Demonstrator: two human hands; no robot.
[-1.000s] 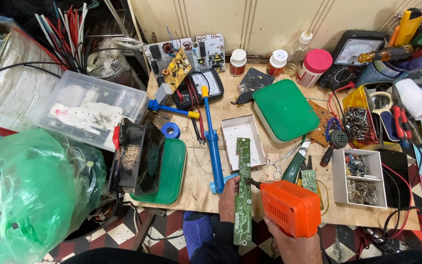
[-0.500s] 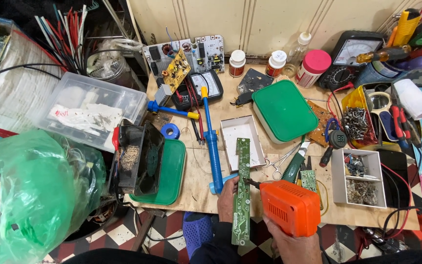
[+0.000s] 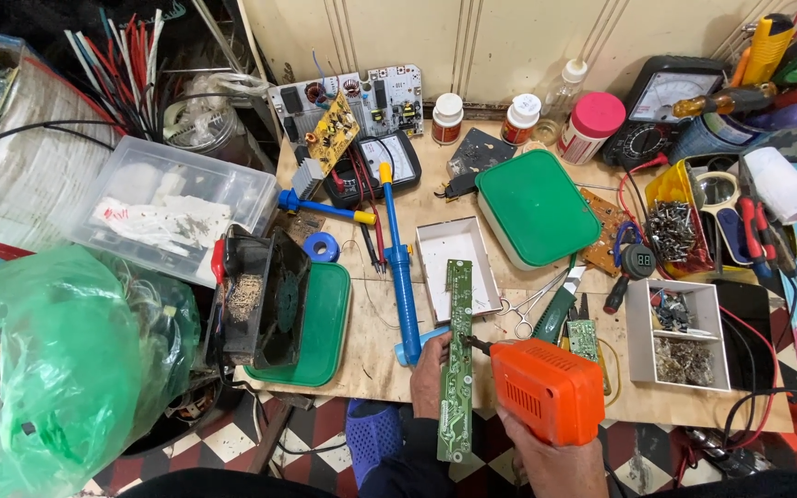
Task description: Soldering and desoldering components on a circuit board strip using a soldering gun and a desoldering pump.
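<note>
Head view: left hand point(image 3: 429, 373) wrapped round a long green circuit board point(image 3: 457, 360), holding it lengthwise at table's point(image 3: 375, 346) front edge. Right hand point(image 3: 553, 459) fisted on the grip of an orange soldering gun point(image 3: 546, 387), tip touching board approx mid-length.

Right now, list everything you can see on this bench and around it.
Board strip: 1, green, front edge, held upright-lengthwise.
Orange tool: 1, tip on the strip.
Blue pump: 1, centre.
Green lid: 1, centre right.
White tray: 1, centre.
Meters: 2, black, back.
Jars: 3 red-capped, back.
Parts box: 1, white, right.
Scissors: 1, by the tray.
Clear tub: 1, left.
Green bag: 1, far left.
Left hand: holds strip.
Right hand: grips tool.
</note>
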